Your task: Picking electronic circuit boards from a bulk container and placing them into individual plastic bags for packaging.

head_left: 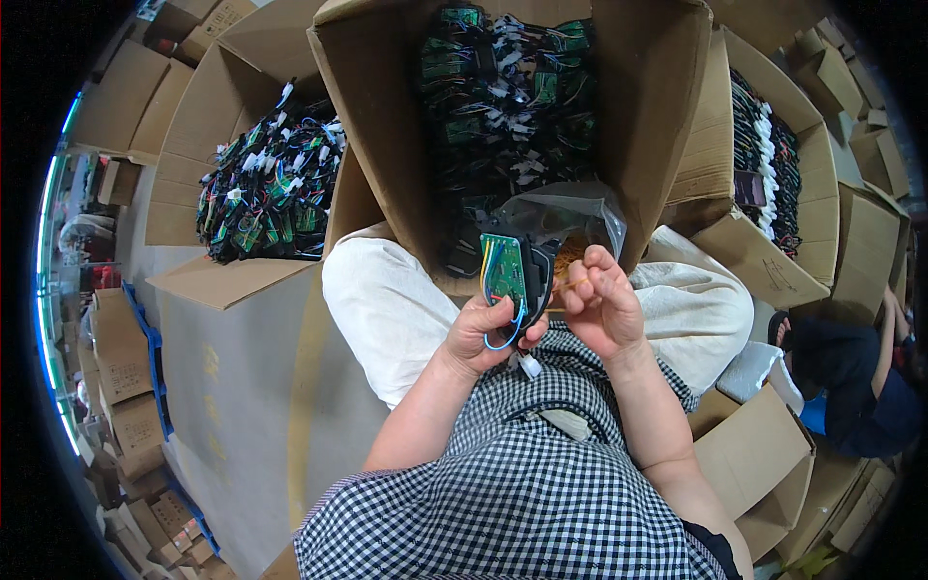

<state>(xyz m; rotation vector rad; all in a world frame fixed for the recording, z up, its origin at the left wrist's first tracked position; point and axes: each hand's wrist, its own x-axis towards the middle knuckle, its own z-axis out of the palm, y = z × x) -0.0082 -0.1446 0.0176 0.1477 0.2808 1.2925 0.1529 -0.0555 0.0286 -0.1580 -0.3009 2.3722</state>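
My left hand is closed around a green circuit board with a curved black plastic casing behind it. Yellow and blue wires loop along the board's left side, and a white connector dangles below. My right hand pinches a thin yellow-orange band just right of the casing. Whether the band goes round the casing is hidden. Beyond my hands, a clear plastic bag lies at the front of a deep cardboard box, with a heap of orange strands beside it.
Wired circuit boards are piled in the deep box. A left box and a right box hold similar wired parts. At the far right another person sits low among cartons. Stacked cartons line the left, beside grey floor.
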